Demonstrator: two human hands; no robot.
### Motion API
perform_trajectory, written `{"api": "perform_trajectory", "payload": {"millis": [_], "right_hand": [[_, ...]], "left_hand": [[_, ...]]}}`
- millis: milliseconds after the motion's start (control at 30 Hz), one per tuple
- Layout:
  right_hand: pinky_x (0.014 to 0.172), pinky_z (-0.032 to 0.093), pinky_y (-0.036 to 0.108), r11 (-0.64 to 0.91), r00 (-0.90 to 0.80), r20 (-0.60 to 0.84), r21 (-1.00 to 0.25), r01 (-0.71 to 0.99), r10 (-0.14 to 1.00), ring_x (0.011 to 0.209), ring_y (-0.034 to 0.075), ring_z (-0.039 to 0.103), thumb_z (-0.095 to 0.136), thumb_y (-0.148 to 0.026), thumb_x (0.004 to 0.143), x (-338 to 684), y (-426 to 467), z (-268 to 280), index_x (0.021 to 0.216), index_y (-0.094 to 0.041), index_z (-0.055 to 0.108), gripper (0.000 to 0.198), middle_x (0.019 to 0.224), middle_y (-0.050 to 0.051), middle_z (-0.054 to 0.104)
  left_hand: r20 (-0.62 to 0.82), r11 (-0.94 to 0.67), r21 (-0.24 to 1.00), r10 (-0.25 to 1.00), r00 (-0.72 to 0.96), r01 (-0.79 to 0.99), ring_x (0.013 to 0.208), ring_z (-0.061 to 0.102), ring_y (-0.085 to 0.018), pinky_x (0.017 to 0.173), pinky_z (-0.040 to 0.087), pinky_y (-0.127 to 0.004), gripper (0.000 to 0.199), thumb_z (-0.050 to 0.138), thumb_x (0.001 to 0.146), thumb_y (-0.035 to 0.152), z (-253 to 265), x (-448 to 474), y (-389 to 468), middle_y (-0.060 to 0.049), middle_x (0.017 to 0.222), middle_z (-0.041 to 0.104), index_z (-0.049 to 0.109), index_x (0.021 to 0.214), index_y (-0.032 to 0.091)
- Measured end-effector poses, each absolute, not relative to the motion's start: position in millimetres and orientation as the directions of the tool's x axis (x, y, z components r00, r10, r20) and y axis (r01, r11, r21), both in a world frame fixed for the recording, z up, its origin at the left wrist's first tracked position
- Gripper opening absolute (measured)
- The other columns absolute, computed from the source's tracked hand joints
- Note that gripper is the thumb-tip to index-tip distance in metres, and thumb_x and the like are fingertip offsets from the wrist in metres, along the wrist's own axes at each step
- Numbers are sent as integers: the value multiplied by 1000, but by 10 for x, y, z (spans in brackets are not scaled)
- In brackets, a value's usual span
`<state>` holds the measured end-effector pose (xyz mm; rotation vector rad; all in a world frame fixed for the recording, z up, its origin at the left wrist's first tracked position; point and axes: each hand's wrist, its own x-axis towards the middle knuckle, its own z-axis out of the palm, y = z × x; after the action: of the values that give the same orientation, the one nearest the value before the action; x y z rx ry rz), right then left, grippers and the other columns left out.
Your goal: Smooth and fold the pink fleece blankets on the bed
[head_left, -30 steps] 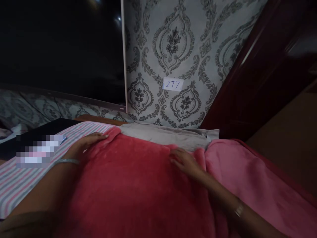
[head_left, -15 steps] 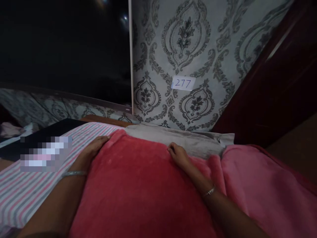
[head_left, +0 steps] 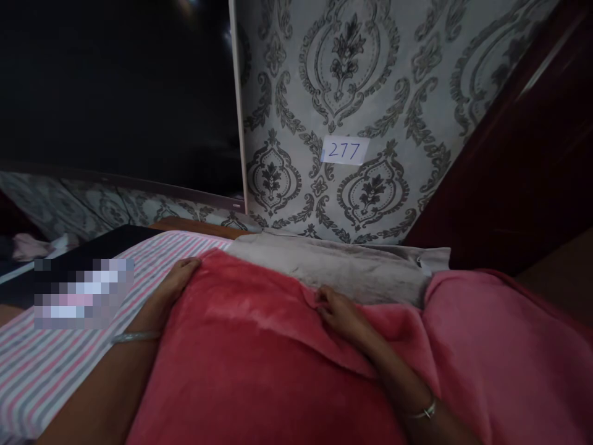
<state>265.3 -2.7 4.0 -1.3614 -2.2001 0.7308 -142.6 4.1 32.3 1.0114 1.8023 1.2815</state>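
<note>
A plush red blanket lies spread out in front of me. At its far left corner my left hand is closed on the edge, its fingertips partly hidden by the cloth. My right hand pinches the far edge of the blanket right of the middle, thumb and fingers together. From that pinch a crease runs down to the right, under my forearm. Just beyond the far edge lies a grey cloth. Left of the blanket stretches a pink, grey and white striped cloth.
A large dark screen stands at the back left. Patterned wallpaper carries a paper label reading 277. A dark red panel slants on the right. More pink blanket bulges at the right, and a blurred patch covers part of the left.
My right hand has drawn the far edge slightly toward me, and folds have formed in the blanket. More grey cloth shows. My left hand has shifted only slightly.
</note>
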Motion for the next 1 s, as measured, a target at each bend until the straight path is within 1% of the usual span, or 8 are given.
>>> {"api": "perform_trajectory", "payload": {"millis": [133,267,333,433,500,667,833,1000], "right_hand": [[98,46,33,380,-406,111,-630,678,907,114,23,65,54,-5,81,2615,-19,-61,117,-18,62,40,124,12,70],[99,48,41,298,-333,60,-614,731,941,112,30,66,56,-19,87,2604,-47,4,113,-14,68,29,119,16,73],[97,50,42,249,-319,32,-700,669,947,109,30,67,56,-25,88,2627,-70,68,111,-15,70,29,116,15,74],[86,56,36,129,-466,-98,-893,431,880,100,26,70,59,-35,87,2684,-98,155,112,-19,72,33,109,7,76],[79,57,33,65,-531,-164,-920,386,831,94,24,71,61,-38,85,2708,-93,177,110,-21,73,33,105,4,77],[92,50,33,237,-408,-89,-696,678,909,108,26,69,54,-16,84,2667,-22,115,105,-19,75,30,114,9,77],[92,47,35,264,-310,-28,-456,850,950,113,28,66,54,-16,89,2624,-30,101,114,-16,71,31,119,13,73],[89,46,32,372,-322,188,-416,830,928,102,23,64,52,-13,89,2660,18,54,102,-18,69,23,110,10,70]], "left_hand": [[-141,185,978,923,-357,92,66,63,-24,63,55,-35,35,71,64,54,322,-1386,26,-5,64,68,63,68,20],[-147,203,974,907,-394,105,61,61,-19,54,49,-28,48,81,58,59,300,-1397,58,-4,65,68,67,73,16],[-134,215,968,885,-447,134,50,52,-13,46,40,-25,49,86,51,56,264,-1440,74,0,56,61,62,68,16],[-144,189,980,888,-437,60,40,39,-8,40,29,-22,48,85,47,52,203,-1516,65,6,45,49,54,63,19],[-165,192,981,882,-442,16,39,38,-8,39,28,-21,48,84,47,51,178,-1545,48,6,45,48,52,63,19],[-165,228,968,892,-420,106,43,45,-9,41,32,-21,46,84,51,50,183,-1525,60,4,52,55,58,71,18],[-75,138,981,919,-387,138,49,49,-9,44,36,-19,52,88,47,49,204,-1517,87,7,59,57,58,77,20],[-3,54,988,946,-326,148,84,69,-19,67,56,-24,75,90,49,49,295,-1520,15,-5,105,75,67,113,19]]}}
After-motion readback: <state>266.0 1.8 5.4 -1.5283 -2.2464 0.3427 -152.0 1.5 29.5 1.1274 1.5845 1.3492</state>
